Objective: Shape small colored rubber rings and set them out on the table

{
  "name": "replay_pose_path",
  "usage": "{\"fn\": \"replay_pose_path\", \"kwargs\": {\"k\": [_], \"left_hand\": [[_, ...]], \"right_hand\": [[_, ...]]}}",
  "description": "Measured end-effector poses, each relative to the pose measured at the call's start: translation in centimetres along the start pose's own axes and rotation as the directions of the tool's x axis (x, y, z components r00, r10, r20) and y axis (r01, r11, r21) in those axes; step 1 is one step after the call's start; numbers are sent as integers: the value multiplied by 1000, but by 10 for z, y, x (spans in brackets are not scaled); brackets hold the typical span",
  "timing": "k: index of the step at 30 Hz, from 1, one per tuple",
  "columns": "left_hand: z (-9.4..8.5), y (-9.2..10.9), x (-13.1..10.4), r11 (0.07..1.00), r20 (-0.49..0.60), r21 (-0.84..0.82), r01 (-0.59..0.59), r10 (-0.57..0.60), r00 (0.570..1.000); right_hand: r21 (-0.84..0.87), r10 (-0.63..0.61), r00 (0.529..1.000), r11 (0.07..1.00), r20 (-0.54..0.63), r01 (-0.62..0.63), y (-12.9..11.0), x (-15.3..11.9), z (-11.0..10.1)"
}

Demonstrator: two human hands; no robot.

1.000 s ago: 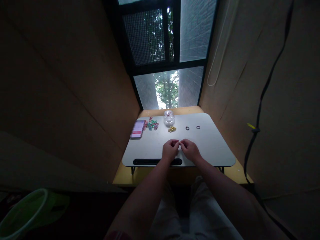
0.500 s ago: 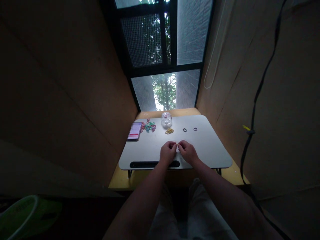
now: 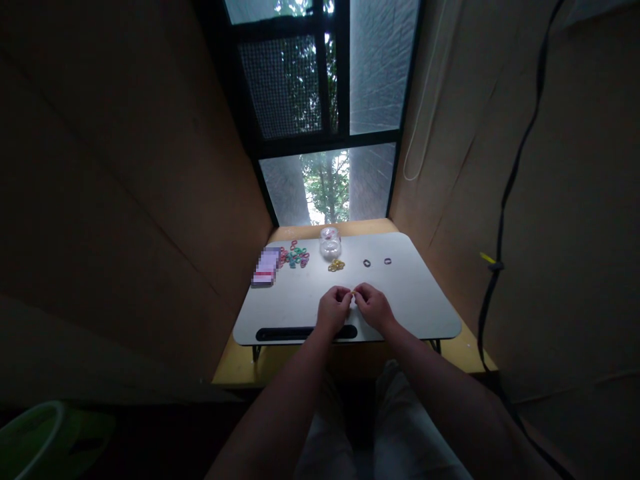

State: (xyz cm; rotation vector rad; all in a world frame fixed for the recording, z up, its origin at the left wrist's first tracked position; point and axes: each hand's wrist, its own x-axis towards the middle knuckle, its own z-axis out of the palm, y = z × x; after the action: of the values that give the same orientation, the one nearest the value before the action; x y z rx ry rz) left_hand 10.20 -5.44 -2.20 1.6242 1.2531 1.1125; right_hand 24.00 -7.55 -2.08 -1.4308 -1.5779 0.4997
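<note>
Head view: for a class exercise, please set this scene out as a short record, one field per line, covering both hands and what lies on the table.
Left hand: fingertips pinched at a small yellow piece
Right hand: fingertips pinched at the same piece
Surface: white table, black slot along its near edge
Pile beyond hands: gold-coloured links
Mixed pile: multicoloured links, beside a phone-like device
Loose: two dark rings, apart
Containers: clear, behind the gold-coloured links
Unclear: yellow piece's shape
</note>
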Motion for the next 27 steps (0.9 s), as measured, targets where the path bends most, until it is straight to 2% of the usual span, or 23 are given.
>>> {"fn": "replay_pose_path", "kwargs": {"k": [12, 27], "left_hand": [[2, -4, 1, 1000, -7, 14, -24, 24, 1000], [1, 2, -1, 999, -8, -21, -49, 48, 999]], "right_hand": [[55, 18, 1000, 998, 8, -18, -3, 1, -2], [18, 1, 1000, 1000, -21, 0, 2, 0, 2]]}}
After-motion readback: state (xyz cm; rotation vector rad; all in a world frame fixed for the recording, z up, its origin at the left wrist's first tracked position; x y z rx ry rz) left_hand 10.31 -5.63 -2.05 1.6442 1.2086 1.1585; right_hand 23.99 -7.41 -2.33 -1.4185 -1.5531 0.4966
